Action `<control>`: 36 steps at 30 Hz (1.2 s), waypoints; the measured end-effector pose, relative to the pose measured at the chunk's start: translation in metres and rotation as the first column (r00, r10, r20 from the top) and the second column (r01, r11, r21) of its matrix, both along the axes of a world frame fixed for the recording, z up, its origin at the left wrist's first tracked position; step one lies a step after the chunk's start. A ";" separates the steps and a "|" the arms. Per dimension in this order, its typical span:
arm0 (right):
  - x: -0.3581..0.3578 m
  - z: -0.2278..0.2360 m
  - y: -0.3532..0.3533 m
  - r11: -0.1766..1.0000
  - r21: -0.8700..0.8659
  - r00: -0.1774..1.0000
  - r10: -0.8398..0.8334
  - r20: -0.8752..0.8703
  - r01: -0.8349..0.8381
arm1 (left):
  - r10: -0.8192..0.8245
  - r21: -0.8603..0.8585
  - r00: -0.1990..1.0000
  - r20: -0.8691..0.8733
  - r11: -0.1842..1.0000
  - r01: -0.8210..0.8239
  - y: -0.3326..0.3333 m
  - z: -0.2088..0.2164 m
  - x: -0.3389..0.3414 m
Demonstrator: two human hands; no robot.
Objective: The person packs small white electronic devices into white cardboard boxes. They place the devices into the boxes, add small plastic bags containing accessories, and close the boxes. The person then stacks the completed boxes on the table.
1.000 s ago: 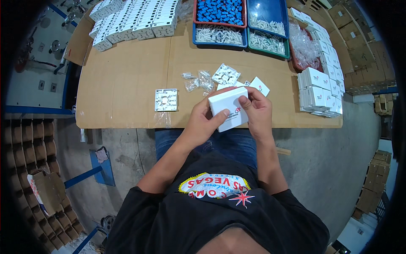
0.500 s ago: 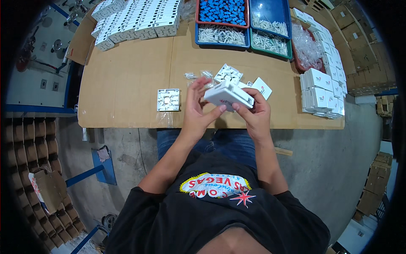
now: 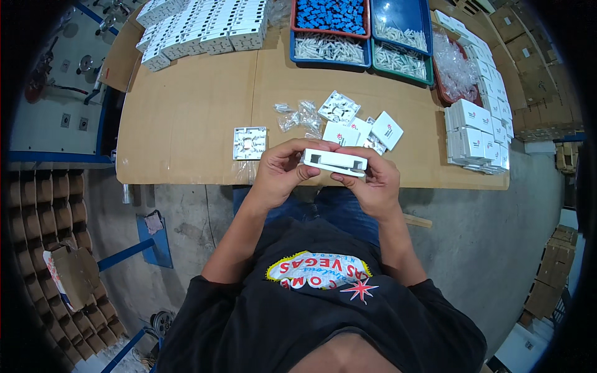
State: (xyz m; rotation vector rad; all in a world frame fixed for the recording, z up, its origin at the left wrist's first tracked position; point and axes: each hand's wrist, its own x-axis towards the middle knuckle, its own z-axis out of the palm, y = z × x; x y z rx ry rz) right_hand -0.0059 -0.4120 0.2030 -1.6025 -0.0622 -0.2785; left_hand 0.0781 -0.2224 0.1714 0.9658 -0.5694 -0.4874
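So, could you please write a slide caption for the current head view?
Left hand and right hand together hold a white box at a cardboard-covered table.

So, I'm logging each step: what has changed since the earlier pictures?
The box has turned from showing its printed face to showing a notched edge. The left hand, its fingers lifted off half a second ago, grips it again; the right hand still holds on. The open base and bags lie as before.
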 end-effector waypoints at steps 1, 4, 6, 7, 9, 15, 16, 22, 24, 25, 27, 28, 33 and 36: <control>0.000 -0.001 0.000 0.999 -0.029 1.000 -0.017 0.020 0.017 | -0.006 -0.019 1.000 0.030 1.000 0.007 0.000 0.000 0.000; -0.001 0.004 -0.003 0.990 -0.136 0.999 -0.021 0.043 0.027 | -0.018 -0.005 1.000 0.001 1.000 0.018 0.001 0.001 0.000; -0.001 0.007 -0.004 0.981 -0.193 0.998 -0.025 0.052 0.034 | -0.015 0.009 1.000 -0.025 1.000 0.015 0.002 0.000 -0.003; -0.001 0.007 -0.004 0.975 -0.220 0.998 -0.026 0.057 0.038 | -0.014 0.016 0.999 -0.037 1.000 0.014 0.002 0.000 -0.004; -0.001 0.007 -0.004 0.990 -0.136 1.000 -0.019 0.013 0.020 | 0.036 0.019 0.999 -0.029 0.999 -0.036 0.000 0.001 -0.006; 0.006 -0.006 0.003 1.000 0.017 1.000 -0.006 -0.005 0.006 | 0.129 0.044 0.992 0.008 0.991 -0.129 -0.008 0.005 -0.002; 0.007 -0.008 0.004 0.998 0.058 1.000 -0.021 -0.006 0.021 | 0.150 0.046 0.988 0.025 0.987 -0.151 -0.010 0.007 -0.002; 0.006 -0.014 -0.011 0.861 -0.490 0.984 0.174 0.035 -0.135 | 0.119 0.458 0.991 -0.069 0.886 -0.074 -0.004 -0.003 0.005; 0.001 -0.017 -0.012 0.832 -0.463 0.949 0.304 -0.084 -0.307 | 0.063 0.448 0.987 -0.150 0.894 0.011 -0.004 -0.009 0.002; -0.001 -0.019 -0.013 0.826 -0.402 0.919 0.369 -0.141 -0.394 | 0.039 0.494 0.985 -0.168 0.868 0.050 -0.002 -0.012 0.003; -0.004 -0.018 -0.015 0.798 -0.433 0.907 0.389 -0.159 -0.418 | -0.046 0.509 0.979 -0.198 0.849 0.143 -0.001 -0.021 0.002; -0.006 -0.021 -0.019 0.801 -0.434 0.909 0.392 -0.139 -0.412 | -0.083 0.497 0.981 -0.177 0.853 0.162 -0.002 -0.028 0.002; -0.020 -0.016 -0.043 0.737 -0.576 0.927 0.359 -0.109 -0.353 | -0.146 0.464 0.953 -0.264 0.847 0.258 -0.015 -0.019 -0.003; -0.026 -0.007 -0.057 0.779 -0.542 0.943 0.322 -0.085 -0.315 | -0.135 0.395 0.934 -0.330 0.879 0.266 -0.023 -0.016 -0.004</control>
